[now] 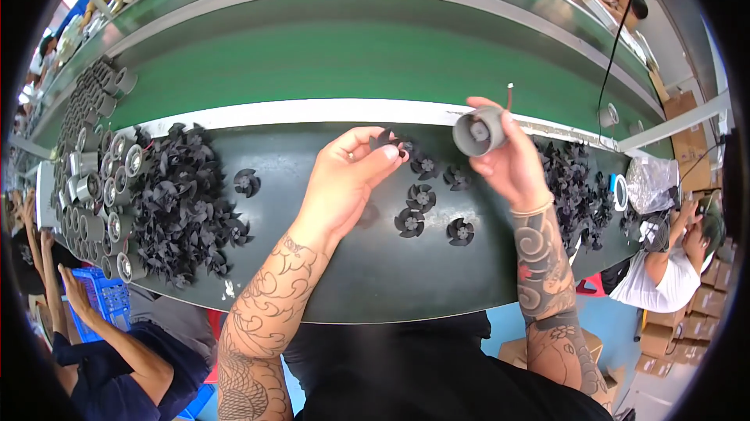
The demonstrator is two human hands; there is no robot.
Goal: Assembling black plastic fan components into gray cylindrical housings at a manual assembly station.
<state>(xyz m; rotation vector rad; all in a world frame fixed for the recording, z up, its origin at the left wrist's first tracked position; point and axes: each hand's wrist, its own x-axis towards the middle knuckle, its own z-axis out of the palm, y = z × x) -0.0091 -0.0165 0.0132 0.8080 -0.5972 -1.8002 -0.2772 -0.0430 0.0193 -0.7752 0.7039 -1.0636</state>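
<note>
Between the thumb and fingers of my left hand (348,175) is a small black fan blade (383,140), held above the dark work table (351,280). My right hand (512,155) grips a grey cylindrical housing (478,133), its open end tilted toward my left hand. Inside the housing a lighter round hub shows, and a short wire with a white plug sticks up behind my fingers. Several loose black fan blades (421,198) lie on the table between my hands, and a single blade (247,183) rests left of my left forearm.
A large heap of black fan blades (183,202) lies at the left, beside many grey housings (90,187). Another blade heap (574,187) is at the right, near a clear plastic bag (653,184). Beyond the table's white edge runs a green conveyor belt (351,54). Co-workers sit at both sides.
</note>
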